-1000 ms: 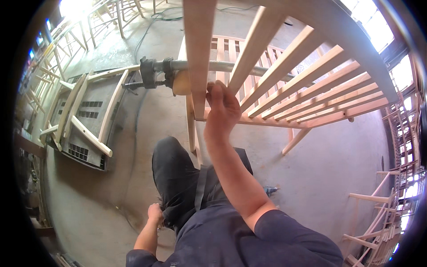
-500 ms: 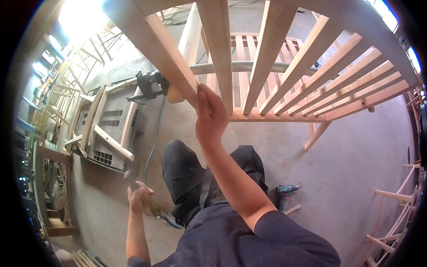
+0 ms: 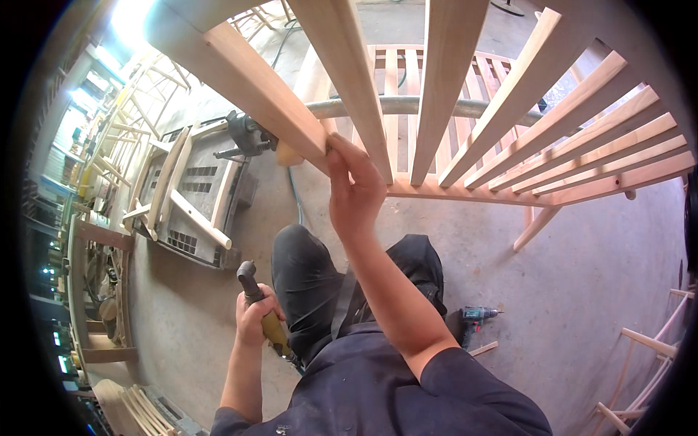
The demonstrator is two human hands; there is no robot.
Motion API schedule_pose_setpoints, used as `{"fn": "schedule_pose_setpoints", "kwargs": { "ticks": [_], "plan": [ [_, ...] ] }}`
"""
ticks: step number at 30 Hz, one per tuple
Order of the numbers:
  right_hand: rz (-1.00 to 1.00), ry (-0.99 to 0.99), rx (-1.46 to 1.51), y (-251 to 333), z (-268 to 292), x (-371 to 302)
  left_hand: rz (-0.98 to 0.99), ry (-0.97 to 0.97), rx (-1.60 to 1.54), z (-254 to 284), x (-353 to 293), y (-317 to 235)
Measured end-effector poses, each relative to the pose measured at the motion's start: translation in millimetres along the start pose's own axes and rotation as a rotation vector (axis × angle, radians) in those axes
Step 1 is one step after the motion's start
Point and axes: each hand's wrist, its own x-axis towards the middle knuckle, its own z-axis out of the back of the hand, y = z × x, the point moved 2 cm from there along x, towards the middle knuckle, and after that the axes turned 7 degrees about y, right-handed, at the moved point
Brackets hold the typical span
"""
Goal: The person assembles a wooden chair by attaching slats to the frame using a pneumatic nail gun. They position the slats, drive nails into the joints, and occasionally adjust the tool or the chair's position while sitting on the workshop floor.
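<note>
- The left hand (image 3: 254,315) is closed around a yellow and black tool (image 3: 274,330); the dark angled head of this tool points upward, beside the person's left knee.
- The right hand (image 3: 358,192) is raised, with thumb and fingers pinched together at the lower edge of a wooden post (image 3: 273,102); I cannot tell if a small thing is between the fingertips.
- This post belongs to a slatted bench (image 3: 445,80), which stands in front of the person and fills the upper middle and right of the view.
- A metal pipe (image 3: 407,107) passes behind the near slats; the dark clamp (image 3: 249,136) is at its left end, near the post.
- On the floor, to the right of the person, lie a teal drill (image 3: 478,314) and a thin stick (image 3: 483,349).
- To the left, pale curved wooden parts (image 3: 200,218) rest on a dark platform (image 3: 185,243).
</note>
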Motion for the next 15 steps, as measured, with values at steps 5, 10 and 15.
{"fn": "schedule_pose_setpoints", "kwargs": {
  "ticks": [5,10,15],
  "plan": [
    [-0.145,-0.015,0.192,-7,-1,1,0.016,0.022,0.011,-4,1,10],
    [-0.18,-0.051,0.088,0,-4,2,0.026,0.032,0.055,-10,2,8],
    [-0.148,-0.085,0.068,-3,-7,1,0.013,0.039,0.084,-8,4,15]
  ]
}}
